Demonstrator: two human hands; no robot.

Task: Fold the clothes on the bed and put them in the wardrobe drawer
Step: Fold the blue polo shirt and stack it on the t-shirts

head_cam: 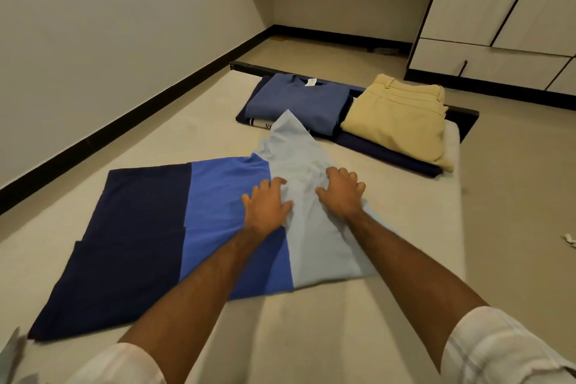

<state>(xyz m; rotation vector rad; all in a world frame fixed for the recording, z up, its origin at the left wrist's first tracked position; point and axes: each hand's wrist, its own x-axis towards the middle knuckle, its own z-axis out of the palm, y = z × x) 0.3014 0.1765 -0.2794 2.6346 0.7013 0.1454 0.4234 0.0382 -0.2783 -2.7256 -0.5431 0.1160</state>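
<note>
A three-tone shirt of navy, mid-blue and pale-blue cloth is spread flat on the grey mattress, filling the middle and the 8 o'clock part of the view. Its pale-blue section is folded up into a point towards 12 o'clock. The left hand is laid on the seam between mid-blue and pale-blue, fingers spread and pressing, with nothing grasped. The right hand is set just beside it at 3 o'clock, its fingers bent into the pale-blue cloth; whether a fold is pinched cannot be told. At 1 o'clock, a folded slate-blue top and folded beige trousers are stacked side by side on a dark navy garment. The white wardrobe is seen at 2 o'clock.
</note>
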